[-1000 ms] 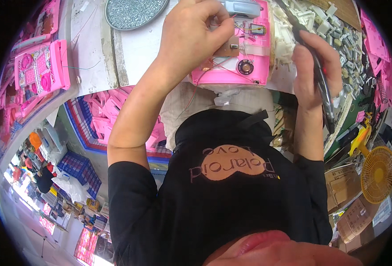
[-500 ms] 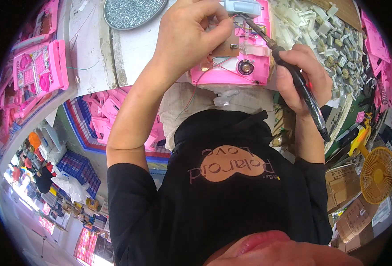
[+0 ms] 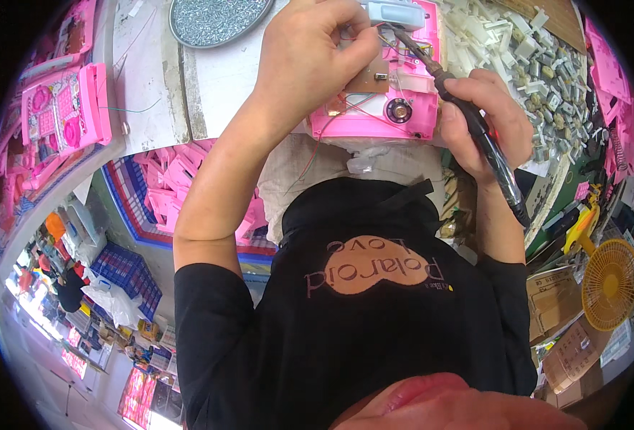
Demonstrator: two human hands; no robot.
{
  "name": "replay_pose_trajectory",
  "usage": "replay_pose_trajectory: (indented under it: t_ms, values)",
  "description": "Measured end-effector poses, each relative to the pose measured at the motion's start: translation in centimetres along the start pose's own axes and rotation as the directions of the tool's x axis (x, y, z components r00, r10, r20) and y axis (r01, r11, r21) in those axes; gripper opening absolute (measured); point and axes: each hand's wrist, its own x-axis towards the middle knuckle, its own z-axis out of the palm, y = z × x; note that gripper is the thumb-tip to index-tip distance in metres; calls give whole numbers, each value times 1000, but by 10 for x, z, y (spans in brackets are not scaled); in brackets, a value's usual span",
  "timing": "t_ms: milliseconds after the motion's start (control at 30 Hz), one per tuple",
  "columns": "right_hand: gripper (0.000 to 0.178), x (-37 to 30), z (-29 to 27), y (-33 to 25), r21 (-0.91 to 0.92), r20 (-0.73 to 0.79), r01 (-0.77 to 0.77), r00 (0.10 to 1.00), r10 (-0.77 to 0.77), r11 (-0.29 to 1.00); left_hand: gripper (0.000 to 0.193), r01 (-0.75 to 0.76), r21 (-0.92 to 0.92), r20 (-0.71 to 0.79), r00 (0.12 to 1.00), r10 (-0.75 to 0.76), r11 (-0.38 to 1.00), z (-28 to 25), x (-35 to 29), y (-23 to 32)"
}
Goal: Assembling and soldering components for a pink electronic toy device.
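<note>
My right hand grips the black handle of a soldering iron, its metal tip pointing up and left into an open pink plastic toy housing. Close to that tip, my left hand is pinched on what looks like a thin red wire, mostly hidden by the fingers. A brown circuit board lies in the housing below my left fingers. Beside it sits a small round speaker, and loose thin wires trail over the housing's near edge. A light blue plastic part is at the housing's far side.
A round dish of small screws stands at the far left. White and grey plastic parts are heaped on the right. Pink toy assemblies lie left, above a crate of pink pieces. A yellow fan stands lower right.
My right hand and the soldering iron have shifted slightly left. The iron's tip stays by my left fingertips, and the left hand keeps its pinch with hardly any movement.
</note>
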Motion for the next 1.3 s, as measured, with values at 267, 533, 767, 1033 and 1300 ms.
replay_pose_trajectory:
  t_ms: [267, 533, 767, 1033, 1300]
  values:
    - [32, 4, -2, -5, -13, 33, -42, 999, 42, 999, 10, 15, -10, 1, 1000, -15, 1000, 3, -1, -8]
    - [38, 7, -2, 9, -33, 78, 153, 986, -151, 988, 11, -8, 17, -10, 1000, 8, 1000, 2, 0, -1]
    - [38, 6, -11, 7, 18, 103, 112, 988, -113, 994, 10, -20, 8, -34, 999, 20, 1000, 7, -1, -12]
    - [36, 8, -14, 8, 49, 91, 103, 990, -107, 994, 9, 33, 24, -35, 999, -32, 999, 5, 3, 2]
    - [37, 7, -14, 6, 9, 94, 88, 992, -88, 996, 10, -81, 93, -70, 994, 88, 992, 8, 0, -10]
